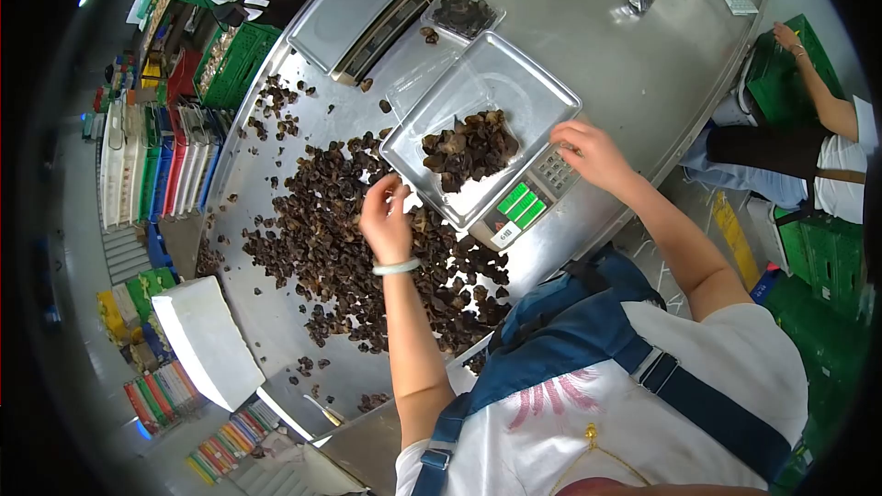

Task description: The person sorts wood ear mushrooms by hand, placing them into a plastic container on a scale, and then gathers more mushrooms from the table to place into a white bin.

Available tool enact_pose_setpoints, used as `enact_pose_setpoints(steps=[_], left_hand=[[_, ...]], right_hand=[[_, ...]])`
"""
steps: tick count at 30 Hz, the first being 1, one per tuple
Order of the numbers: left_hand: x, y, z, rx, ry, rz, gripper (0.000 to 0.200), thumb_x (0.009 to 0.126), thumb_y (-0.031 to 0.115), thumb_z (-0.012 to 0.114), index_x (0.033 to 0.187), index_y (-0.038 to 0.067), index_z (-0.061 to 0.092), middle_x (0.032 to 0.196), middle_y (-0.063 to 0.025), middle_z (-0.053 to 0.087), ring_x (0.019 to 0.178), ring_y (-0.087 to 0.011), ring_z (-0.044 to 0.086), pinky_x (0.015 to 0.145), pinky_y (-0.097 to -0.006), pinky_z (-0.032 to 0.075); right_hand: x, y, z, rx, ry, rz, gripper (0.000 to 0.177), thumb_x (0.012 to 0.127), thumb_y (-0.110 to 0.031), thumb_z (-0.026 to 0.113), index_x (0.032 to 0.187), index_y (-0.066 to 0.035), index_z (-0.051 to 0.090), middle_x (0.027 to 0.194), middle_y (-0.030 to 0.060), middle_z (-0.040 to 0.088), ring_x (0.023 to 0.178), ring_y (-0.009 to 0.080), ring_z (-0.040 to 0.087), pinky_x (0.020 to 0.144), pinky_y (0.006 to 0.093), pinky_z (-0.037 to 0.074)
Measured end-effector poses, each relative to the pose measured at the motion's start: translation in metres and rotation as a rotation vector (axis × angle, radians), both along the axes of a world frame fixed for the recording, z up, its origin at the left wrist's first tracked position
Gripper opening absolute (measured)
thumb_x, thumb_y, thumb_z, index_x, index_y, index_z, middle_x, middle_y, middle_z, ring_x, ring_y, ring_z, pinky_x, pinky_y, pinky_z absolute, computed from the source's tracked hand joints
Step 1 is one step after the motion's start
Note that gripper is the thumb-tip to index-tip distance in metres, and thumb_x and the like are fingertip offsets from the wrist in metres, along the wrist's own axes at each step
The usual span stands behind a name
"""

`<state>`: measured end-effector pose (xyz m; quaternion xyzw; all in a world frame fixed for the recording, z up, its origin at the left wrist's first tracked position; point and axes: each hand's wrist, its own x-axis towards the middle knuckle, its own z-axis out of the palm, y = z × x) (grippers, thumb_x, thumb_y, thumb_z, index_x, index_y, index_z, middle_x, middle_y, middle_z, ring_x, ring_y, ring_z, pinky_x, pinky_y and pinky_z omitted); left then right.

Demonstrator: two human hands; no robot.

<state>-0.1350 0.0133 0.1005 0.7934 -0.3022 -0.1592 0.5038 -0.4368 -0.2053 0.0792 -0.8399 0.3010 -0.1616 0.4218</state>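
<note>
Many dark, crinkled dried mushrooms (367, 248) lie loose on the steel desk (625, 64), with a smaller heap (470, 149) on the tray (514, 69) of the scale (528, 202), probably for weighing. Beside the tray the left hand (386, 220) hovers over the pile, its grip pinched closed, though whether on a piece cannot be told. At the tray's corner the right hand (593, 154) touches the rim with curled fingers, seemingly steadying it; a firm grip cannot be confirmed.

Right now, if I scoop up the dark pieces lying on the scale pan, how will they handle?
The dark pieces look curled and shrivelled, so they are probably dry, light and somewhat brittle. They lie loose, so a push would likely scatter them across the smooth scale pan, like the strewn pile beside the left hand.
</note>
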Motion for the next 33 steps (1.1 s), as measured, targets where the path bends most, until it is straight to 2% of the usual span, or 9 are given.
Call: enact_pose_setpoints(steps=[4,10,14,18,22,26,29,30,33], left_hand=[[0.013,0.024,0.007,0.057,0.093,0.252,0.016,0.094,0.013,0.069,0.102,-0.001,0.071,0.088,-0.0004,0.068,0.078,-0.0062,0.060,0.070,-0.0210,0.048],[-0.041,-0.044,0.011,0.153,-0.286,-0.271,0.025,0.079,0.010,0.081,0.101,0.003,0.071,0.093,-0.0057,0.067,0.078,-0.0186,0.062,0.072,-0.0308,0.051],[-0.053,-0.062,-0.019,0.246,-0.609,-0.408,0.026,0.081,0.009,0.078,0.103,0.002,0.066,0.102,-0.0083,0.066,0.091,-0.0241,0.062,0.083,-0.0363,0.051],[-0.052,-0.044,0.004,-0.037,0.385,-0.120,0.022,0.092,0.004,0.065,0.114,0.005,0.062,0.106,-0.0034,0.066,0.103,-0.0182,0.061,0.088,-0.0374,0.052],[-0.051,-0.011,0.030,-0.552,1.422,-0.103,0.030,0.100,0.026,0.053,0.122,0.006,0.060,0.128,-0.0116,0.062,0.105,-0.0231,0.064,0.091,-0.0442,0.054],[-0.022,0.054,0.010,-0.575,1.579,0.142,0.017,0.099,0.017,0.060,0.110,0.004,0.061,0.107,-0.0135,0.064,0.077,-0.0169,0.058,0.062,-0.0257,0.050],[0.010,0.100,0.011,-0.514,1.091,0.313,0.016,0.100,0.015,0.058,0.112,0.005,0.054,0.103,-0.0145,0.063,0.078,-0.0173,0.057,0.060,-0.0271,0.048],[0.024,0.119,-0.002,-0.272,0.809,0.351,0.022,0.098,0.014,0.062,0.116,0.005,0.054,0.113,-0.0158,0.062,0.088,-0.0190,0.060,0.074,-0.0319,0.052],[0.050,0.136,-0.034,0.606,-0.655,0.332,0.043,0.095,0.019,0.067,0.132,0.001,0.052,0.126,-0.0135,0.059,0.115,-0.0269,0.057,0.103,-0.0373,0.043]], right_hand=[[0.011,0.000,-0.001,0.080,-0.024,-0.039,0.024,0.088,-0.003,0.066,0.111,-0.007,0.065,0.121,0.0062,0.063,0.097,0.0231,0.066,0.083,0.0339,0.055],[0.096,-0.009,-0.003,-0.309,-0.089,0.006,0.018,0.088,-0.010,0.067,0.106,-0.008,0.066,0.109,0.0049,0.061,0.113,0.0273,0.057,0.084,0.0396,0.052],[0.118,-0.028,-0.009,-0.421,-0.034,0.041,0.009,0.087,-0.007,0.068,0.094,-0.003,0.064,0.103,0.0071,0.061,0.103,0.0292,0.059,0.084,0.0407,0.050],[0.115,-0.004,0.039,-0.163,-0.343,-0.188,0.013,0.085,-0.009,0.073,0.092,-0.002,0.064,0.092,0.0097,0.063,0.087,0.0269,0.062,0.076,0.0358,0.051],[0.128,0.061,0.053,-0.559,-0.429,0.316,0.017,0.078,-0.023,0.075,0.089,-0.011,0.069,0.095,0.0035,0.065,0.093,0.0248,0.061,0.081,0.0380,0.049],[0.138,0.063,0.044,-0.113,-0.509,0.303,0.020,0.085,-0.024,0.074,0.096,-0.007,0.071,0.099,0.0028,0.068,0.093,0.0212,0.062,0.080,0.0330,0.051],[0.115,0.021,0.043,0.128,-0.397,-0.070,0.015,0.092,-0.016,0.070,0.097,-0.001,0.069,0.098,0.0069,0.069,0.087,0.0188,0.065,0.080,0.0314,0.051],[0.104,0.007,0.042,0.089,-0.356,-0.121,0.014,0.093,-0.014,0.068,0.097,0.000,0.069,0.097,0.0077,0.069,0.089,0.0192,0.065,0.080,0.0314,0.051],[0.080,-0.013,0.028,-0.257,-0.194,-0.073,0.025,0.090,-0.015,0.068,0.113,-0.005,0.066,0.114,0.0093,0.066,0.106,0.0273,0.062,0.091,0.0388,0.049]])
